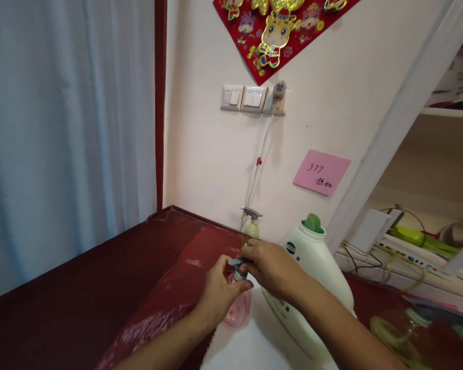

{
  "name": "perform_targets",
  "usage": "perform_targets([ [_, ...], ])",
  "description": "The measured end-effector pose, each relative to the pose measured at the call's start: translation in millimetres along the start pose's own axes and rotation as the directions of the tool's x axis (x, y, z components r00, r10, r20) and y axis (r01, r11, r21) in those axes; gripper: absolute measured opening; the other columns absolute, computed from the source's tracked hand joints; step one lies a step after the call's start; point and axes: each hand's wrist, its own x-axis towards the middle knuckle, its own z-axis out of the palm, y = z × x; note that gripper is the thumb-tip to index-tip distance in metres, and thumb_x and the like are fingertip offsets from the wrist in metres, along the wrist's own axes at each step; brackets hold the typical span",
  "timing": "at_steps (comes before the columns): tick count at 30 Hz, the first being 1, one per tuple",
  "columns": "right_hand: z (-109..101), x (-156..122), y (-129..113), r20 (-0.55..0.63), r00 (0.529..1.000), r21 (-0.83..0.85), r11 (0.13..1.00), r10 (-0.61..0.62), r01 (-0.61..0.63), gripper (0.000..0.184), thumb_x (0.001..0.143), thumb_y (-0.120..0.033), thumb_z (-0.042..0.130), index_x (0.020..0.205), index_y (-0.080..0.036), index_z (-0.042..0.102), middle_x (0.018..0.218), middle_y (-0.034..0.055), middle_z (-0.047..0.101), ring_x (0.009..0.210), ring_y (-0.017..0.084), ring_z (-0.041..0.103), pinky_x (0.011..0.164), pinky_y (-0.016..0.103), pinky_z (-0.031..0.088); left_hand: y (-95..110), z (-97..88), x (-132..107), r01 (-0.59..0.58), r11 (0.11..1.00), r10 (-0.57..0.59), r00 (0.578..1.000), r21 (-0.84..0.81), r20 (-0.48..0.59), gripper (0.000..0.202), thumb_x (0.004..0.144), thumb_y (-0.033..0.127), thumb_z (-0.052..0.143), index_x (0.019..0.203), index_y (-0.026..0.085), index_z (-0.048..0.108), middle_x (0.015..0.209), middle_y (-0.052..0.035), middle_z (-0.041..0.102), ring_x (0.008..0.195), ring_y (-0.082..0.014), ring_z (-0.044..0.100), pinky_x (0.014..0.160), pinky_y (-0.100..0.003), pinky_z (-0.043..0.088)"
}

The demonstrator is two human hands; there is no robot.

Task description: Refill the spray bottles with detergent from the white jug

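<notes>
Hands meet at lower centre of the frame over a small pink bottle [239, 311]. The left hand [218, 293] wraps its neck and shoulder, closed on it. The right hand [268, 264] pinches the grey spray head [236, 263] from above, fingers closed round it. The work looks like turning that head on its thread. It is best done with the bottle upright and pinned by the left, twisting squarely so the collar does not cross-thread. The bottle is rounded, translucent tinted plastic, likely slippery; the head is hard and matte. Just behind stands a white jug [316, 267], smooth and broad-shouldered, on the glossy red table [100, 298].
</notes>
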Motion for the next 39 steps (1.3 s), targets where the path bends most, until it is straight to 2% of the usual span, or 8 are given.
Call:
perform_targets([
  [7, 1, -1, 1, -0.012, 1.000, -0.018, 1.000, -0.011, 0.011, 0.013, 0.089, -0.019, 0.064, 0.096, -0.024, 0.074, 0.094, 0.0009, 0.068, 0.088, 0.018, 0.064, 0.069, 0.028, 0.037, 7, -13.4, -2, -0.054, 0.999, 0.052, 0.983, 0.007, 0.175, 0.022, 0.080, 0.030, 0.073, 0.098, 0.018, 0.070, 0.100, -0.0074, 0.072, 0.097, -0.0256, 0.064, 0.088, -0.035, 0.046],
  [11, 1, -2, 1, -0.020, 1.000, -0.015, 1.000, -0.016, 0.016, 0.015, 0.089, -0.019, 0.064, 0.100, -0.024, 0.074, 0.096, 0.0009, 0.069, 0.089, 0.018, 0.065, 0.069, 0.028, 0.037, 11, -19.6, 0, -0.032, 0.999, 0.025, 0.971, 0.025, 0.237, 0.022, 0.084, 0.034, 0.069, 0.097, 0.016, 0.072, 0.099, -0.0094, 0.072, 0.096, -0.0267, 0.064, 0.085, -0.036, 0.047],
  [14, 1, -1, 1, -0.021, 1.000, -0.016, 1.000, -0.017, 0.017, 0.014, 0.089, -0.018, 0.065, 0.098, -0.024, 0.074, 0.093, 0.0008, 0.068, 0.088, 0.018, 0.065, 0.068, 0.028, 0.037, 13, -12.8, 0, -0.041, 0.999, 0.034, 0.979, 0.028, 0.202, 0.034, 0.072, 0.026, 0.078, 0.103, 0.019, 0.066, 0.101, -0.0059, 0.071, 0.096, -0.0255, 0.064, 0.084, -0.034, 0.047],
  [19, 1, -2, 1, -0.023, 1.000, -0.017, 1.000, -0.020, 0.019, 0.015, 0.089, -0.016, 0.065, 0.098, -0.024, 0.074, 0.093, 0.0007, 0.068, 0.089, 0.017, 0.064, 0.071, 0.027, 0.039, 13, -2.3, 4, -0.036, 0.993, 0.028, 0.997, 0.113, 0.077, 0.031, 0.063, 0.017, 0.082, 0.081, 0.020, 0.057, 0.080, 0.0005, 0.063, 0.078, -0.0200, 0.056, 0.070, -0.029, 0.040],
  [27, 1, -4, 4, -0.010, 1.000, -0.015, 1.000, -0.019, 0.019, 0.013, 0.089, -0.019, 0.064, 0.097, -0.024, 0.073, 0.093, 0.0005, 0.068, 0.090, 0.017, 0.064, 0.071, 0.027, 0.037, 11, -25.9, 11, -0.101, 0.991, 0.066, 0.940, 0.090, 0.335, 0.023, 0.080, 0.036, 0.071, 0.095, 0.018, 0.072, 0.103, -0.0075, 0.069, 0.105, -0.0279, 0.060, 0.092, -0.037, 0.044],
  [32, 3, -3, 3, -0.014, 1.000, -0.010, 1.000, -0.013, 0.013, 0.015, 0.090, -0.019, 0.064, 0.100, -0.026, 0.073, 0.095, 0.0002, 0.068, 0.090, 0.017, 0.064, 0.071, 0.026, 0.037, 14, -17.0, 7, -0.073, 0.987, 0.037, 0.971, 0.145, 0.238, 0.047, 0.064, 0.027, 0.086, 0.104, 0.019, 0.063, 0.102, -0.0042, 0.068, 0.097, -0.0252, 0.060, 0.085, -0.034, 0.044],
  [36, 4, -3, 4, -0.011, 1.000, -0.009, 1.000, -0.012, 0.012, 0.018, 0.089, -0.020, 0.064, 0.104, -0.028, 0.073, 0.096, -0.0003, 0.068, 0.091, 0.017, 0.064, 0.072, 0.026, 0.038, 12, -9.7, 8, -0.045, 0.974, 0.025, 0.995, 0.223, 0.093, 0.036, 0.063, 0.021, 0.085, 0.087, 0.019, 0.059, 0.087, -0.0008, 0.063, 0.086, -0.0224, 0.055, 0.076, -0.031, 0.039],
  [39, 5, -4, 4, -0.014, 1.000, -0.016, 1.000, -0.013, 0.012, 0.018, 0.090, -0.021, 0.065, 0.104, -0.028, 0.073, 0.095, -0.0001, 0.067, 0.091, 0.018, 0.063, 0.072, 0.027, 0.037, 9, -14.2, 9, -0.072, 0.977, 0.041, 0.988, 0.202, 0.151, 0.027, 0.069, 0.022, 0.080, 0.091, 0.019, 0.064, 0.094, -0.0029, 0.065, 0.094, -0.0242, 0.057, 0.082, -0.032, 0.041],
])
